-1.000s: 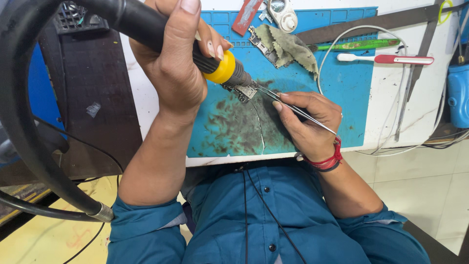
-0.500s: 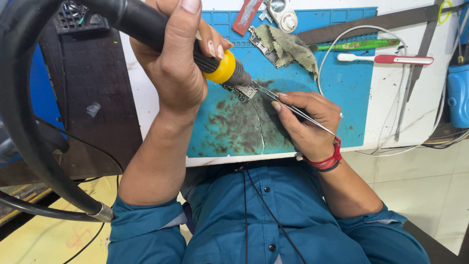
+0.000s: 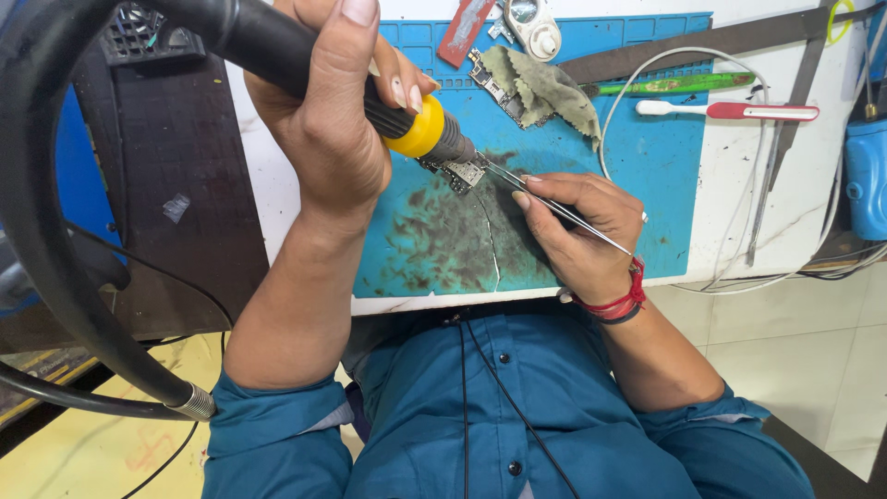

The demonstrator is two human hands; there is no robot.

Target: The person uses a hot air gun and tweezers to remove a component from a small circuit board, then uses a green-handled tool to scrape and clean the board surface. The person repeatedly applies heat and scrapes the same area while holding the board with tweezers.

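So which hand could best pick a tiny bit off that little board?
Probably the right hand: its tweezers point at the small circuit board. The left hand is full, gripping the black-and-yellow heating tool.

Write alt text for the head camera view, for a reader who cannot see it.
The left hand grips a black hot-air handle with a yellow collar, its nozzle over a small circuit board on a stained blue work mat. The right hand holds tweezers to the board.
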